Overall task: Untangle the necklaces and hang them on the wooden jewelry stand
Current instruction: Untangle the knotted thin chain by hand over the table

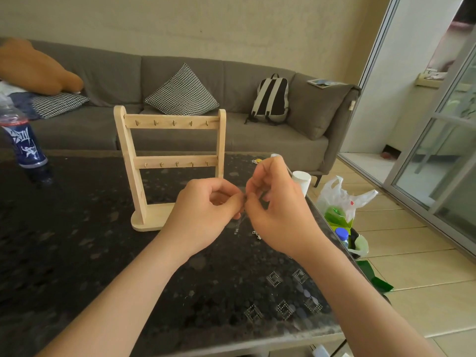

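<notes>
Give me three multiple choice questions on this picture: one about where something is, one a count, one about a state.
1. The backpack stands: A on the sofa; B on a chair; C on a shelf.
2. Hooks on the top bar of the wooden stand: A three; B five; C eight.
3. The left hand and right hand: A lie flat; B hang idle; C pinch a thin necklace.
Answers: 1 A, it stands on the seat cushion. 2 B, five small hooks show in a row. 3 C, fingertips of both meet on the chain.
</notes>
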{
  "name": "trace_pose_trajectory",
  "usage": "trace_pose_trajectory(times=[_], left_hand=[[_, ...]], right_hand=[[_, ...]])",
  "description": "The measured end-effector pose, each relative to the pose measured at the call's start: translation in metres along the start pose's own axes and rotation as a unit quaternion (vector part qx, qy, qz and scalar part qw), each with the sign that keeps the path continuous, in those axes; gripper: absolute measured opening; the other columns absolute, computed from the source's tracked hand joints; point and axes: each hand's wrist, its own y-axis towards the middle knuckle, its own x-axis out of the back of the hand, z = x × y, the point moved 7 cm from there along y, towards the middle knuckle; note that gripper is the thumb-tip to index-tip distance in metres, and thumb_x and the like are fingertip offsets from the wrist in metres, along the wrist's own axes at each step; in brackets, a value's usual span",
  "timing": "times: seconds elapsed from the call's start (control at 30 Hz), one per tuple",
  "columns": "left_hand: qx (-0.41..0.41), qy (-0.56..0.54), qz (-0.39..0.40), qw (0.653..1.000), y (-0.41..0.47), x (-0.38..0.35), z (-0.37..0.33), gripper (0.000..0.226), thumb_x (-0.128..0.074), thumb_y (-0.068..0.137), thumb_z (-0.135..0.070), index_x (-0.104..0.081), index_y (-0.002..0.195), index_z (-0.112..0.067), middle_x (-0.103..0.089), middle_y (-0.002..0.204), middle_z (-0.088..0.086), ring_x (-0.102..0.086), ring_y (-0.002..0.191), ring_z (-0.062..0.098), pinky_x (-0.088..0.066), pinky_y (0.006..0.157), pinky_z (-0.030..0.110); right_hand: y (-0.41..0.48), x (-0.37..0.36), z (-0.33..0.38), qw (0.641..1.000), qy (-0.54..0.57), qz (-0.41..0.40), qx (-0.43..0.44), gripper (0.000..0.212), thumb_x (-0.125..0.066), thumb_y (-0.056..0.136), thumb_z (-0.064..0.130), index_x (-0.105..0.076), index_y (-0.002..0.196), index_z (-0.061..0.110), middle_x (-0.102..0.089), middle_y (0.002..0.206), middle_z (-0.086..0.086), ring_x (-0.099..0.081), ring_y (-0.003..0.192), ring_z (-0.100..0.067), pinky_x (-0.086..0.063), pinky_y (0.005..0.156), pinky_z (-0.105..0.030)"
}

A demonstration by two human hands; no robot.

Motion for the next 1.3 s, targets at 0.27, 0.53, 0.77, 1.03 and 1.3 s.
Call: trace_pose_trajectory(times=[0.27, 0.53, 0.77, 1.03, 1.3], left_hand=[[0.007, 0.029, 0.059, 0.998, 0.003, -0.009, 0.005, 0.011, -0.06, 0.107, -0.033, -0.071, 0.106, -0.035, -0.072, 0.096, -0.016, -0.071, 0.091, 0.001, -0.056, 0.087, 0.023], [0.02, 0.032, 0.056, 0.998, 0.003, -0.007, 0.009, 0.015, -0.056, 0.109, -0.038, -0.07, 0.108, -0.038, -0.073, 0.101, -0.018, -0.069, 0.096, -0.001, -0.053, 0.091, 0.023], [-0.013, -0.009, 0.023, 1.0, 0.001, -0.001, 0.002, 0.009, -0.077, 0.096, -0.03, -0.079, 0.099, -0.039, -0.076, 0.092, -0.027, -0.071, 0.091, -0.008, -0.054, 0.083, 0.02], [0.0, 0.04, 0.05, 0.998, 0.003, -0.001, 0.004, 0.002, -0.074, 0.097, -0.036, -0.075, 0.096, -0.035, -0.074, 0.091, -0.02, -0.067, 0.091, -0.005, -0.056, 0.085, 0.023], [0.091, -0.072, 0.079, 0.99, 0.003, -0.008, 0.01, 0.017, -0.06, 0.106, -0.03, -0.074, 0.104, -0.022, -0.075, 0.099, 0.0, -0.071, 0.102, 0.013, -0.055, 0.105, 0.045]], right_hand=[[0.001, -0.004, -0.027, 0.968, 0.184, 0.015, -0.167, 0.028, -0.058, 0.096, 0.0, -0.043, 0.099, 0.024, -0.064, 0.085, 0.0, -0.053, 0.072, -0.015, -0.047, 0.066, -0.027], [0.0, -0.005, -0.031, 0.976, 0.142, 0.016, -0.164, 0.019, -0.056, 0.106, 0.01, -0.046, 0.102, 0.026, -0.061, 0.084, -0.003, -0.051, 0.065, -0.012, -0.044, 0.058, -0.022], [0.003, -0.009, -0.028, 0.992, 0.052, 0.029, -0.111, 0.027, -0.06, 0.105, 0.01, -0.045, 0.1, 0.031, -0.064, 0.088, 0.002, -0.054, 0.067, -0.007, -0.045, 0.061, -0.02], [-0.001, -0.014, -0.022, 0.99, 0.011, 0.085, -0.108, 0.027, -0.048, 0.11, 0.007, -0.042, 0.096, 0.029, -0.052, 0.078, 0.011, -0.05, 0.058, 0.005, -0.042, 0.054, -0.014], [-0.002, -0.014, -0.02, 0.985, 0.078, 0.081, -0.13, 0.023, -0.042, 0.113, 0.012, -0.047, 0.096, 0.026, -0.051, 0.076, 0.007, -0.043, 0.064, -0.008, -0.043, 0.06, -0.025]])
